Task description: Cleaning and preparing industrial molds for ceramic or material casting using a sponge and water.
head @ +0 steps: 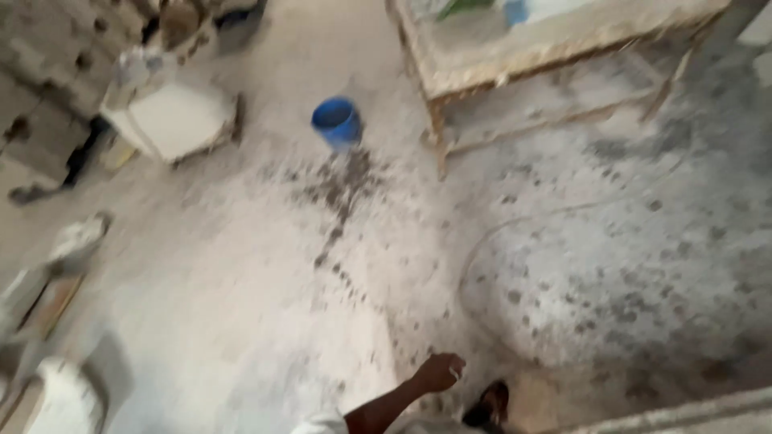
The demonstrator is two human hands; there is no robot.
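We look down at a dusty, white-spattered floor (241, 305), blurred by movement. Nothing is in hand yet: our one visible hand (439, 372), which side we cannot tell, hangs low at the frame's bottom, arm extended forward, fingers loosely curled together around nothing, though blur hides detail. A dark shoe (487, 404) sits just beside it. The nearest object, a blue bucket (337, 122), stands well apart ahead, near a plaster-caked wooden table (515, 56). A trail of dark spots runs from the bucket toward us.

Rough, dusty concrete floor (241, 321); glossy blue plastic bucket (336, 122).
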